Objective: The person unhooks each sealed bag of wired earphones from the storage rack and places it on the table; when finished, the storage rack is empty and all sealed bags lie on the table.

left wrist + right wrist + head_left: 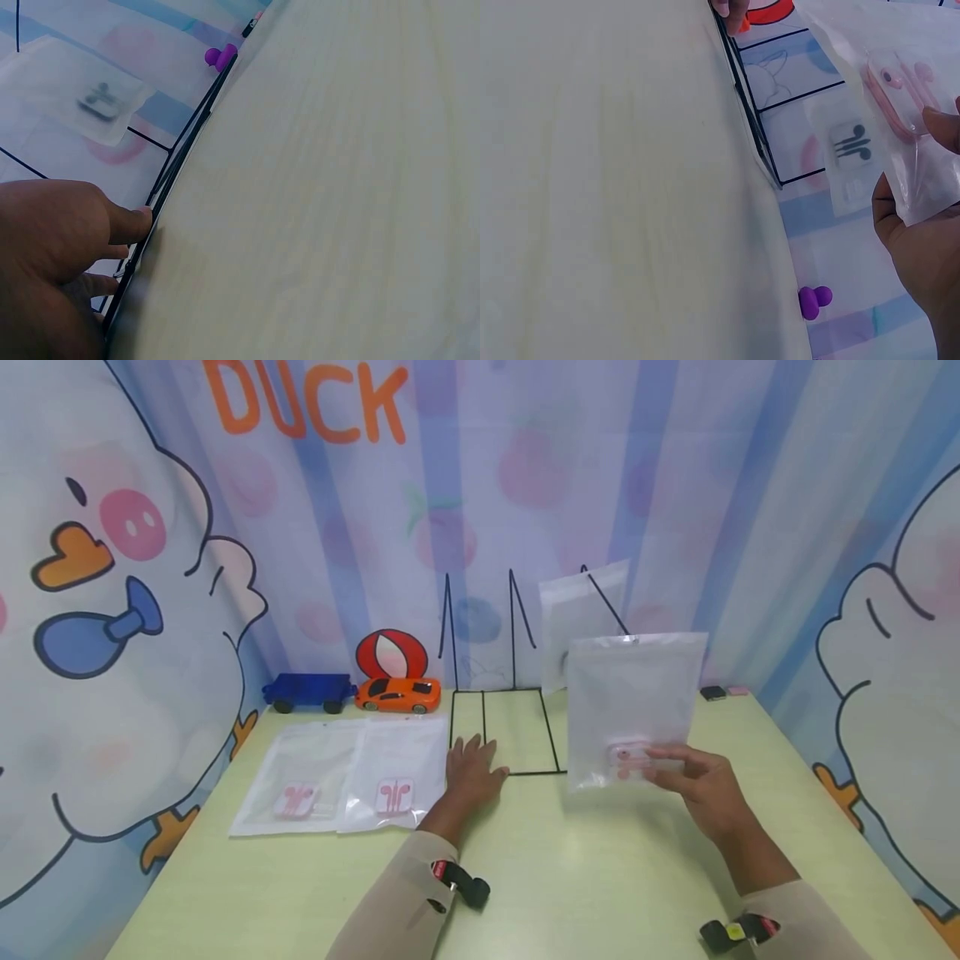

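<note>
My right hand pinches the lower right of a white, partly clear zip bag with pink earphones in a case. The bag stands upright, its top hole at the tip of a slanting black hook. Behind it another bag hangs on the rack; the right wrist view shows dark earphones in it. On the left front of the black wire rack rests my left hand, fingers spread. Thumb and fingertips touch the base wire in the left wrist view.
Two bags with pink earphones, one left and one right, lie left of the rack. Behind them stand a blue toy trailer and an orange toy car. Small black and pink pieces sit at the back right.
</note>
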`<action>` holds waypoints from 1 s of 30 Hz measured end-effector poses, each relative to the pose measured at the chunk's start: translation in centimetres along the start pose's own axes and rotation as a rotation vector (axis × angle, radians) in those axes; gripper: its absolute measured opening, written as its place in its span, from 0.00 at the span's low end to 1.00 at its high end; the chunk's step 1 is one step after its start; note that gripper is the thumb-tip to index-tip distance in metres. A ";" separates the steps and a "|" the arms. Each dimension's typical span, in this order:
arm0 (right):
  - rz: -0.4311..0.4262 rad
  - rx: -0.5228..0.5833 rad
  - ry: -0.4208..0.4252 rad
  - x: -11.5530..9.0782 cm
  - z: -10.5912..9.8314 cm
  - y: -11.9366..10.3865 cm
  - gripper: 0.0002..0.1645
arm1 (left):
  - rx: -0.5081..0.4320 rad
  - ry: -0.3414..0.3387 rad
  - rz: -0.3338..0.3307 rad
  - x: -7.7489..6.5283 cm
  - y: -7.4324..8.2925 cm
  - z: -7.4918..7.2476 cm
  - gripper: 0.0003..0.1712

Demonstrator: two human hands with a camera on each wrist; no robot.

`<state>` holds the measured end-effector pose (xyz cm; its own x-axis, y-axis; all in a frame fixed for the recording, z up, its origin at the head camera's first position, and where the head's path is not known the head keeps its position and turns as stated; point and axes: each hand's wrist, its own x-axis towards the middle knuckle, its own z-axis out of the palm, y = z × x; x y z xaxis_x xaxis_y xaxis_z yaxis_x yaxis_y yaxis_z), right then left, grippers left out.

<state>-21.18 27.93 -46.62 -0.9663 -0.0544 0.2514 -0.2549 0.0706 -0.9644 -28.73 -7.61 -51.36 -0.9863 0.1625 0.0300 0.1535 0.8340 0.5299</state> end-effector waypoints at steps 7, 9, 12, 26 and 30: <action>0.012 0.017 -0.013 -0.7 -0.7 1.2 0.18 | 0.014 -0.013 0.001 0.0 0.1 -0.1 0.34; 0.003 0.038 -0.020 -0.7 -0.9 1.4 0.19 | 0.014 -0.006 0.003 0.1 0.1 -0.1 0.34; 0.011 0.009 -0.017 -0.8 -1.3 1.6 0.19 | 0.014 -0.010 -0.001 0.1 0.1 -0.1 0.35; 0.177 -0.283 0.033 -1.3 -3.9 2.8 0.29 | 0.049 0.003 0.029 0.4 -0.3 0.3 0.34; 0.273 -0.122 0.039 -1.4 -3.8 2.8 0.29 | 0.054 0.001 0.041 0.2 -0.4 0.2 0.34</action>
<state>-20.69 31.96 -49.37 -0.9997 0.0212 -0.0103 0.0143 0.1965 -0.9804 -28.97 -7.83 -51.70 -0.9790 0.1970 0.0517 0.1973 0.8539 0.4816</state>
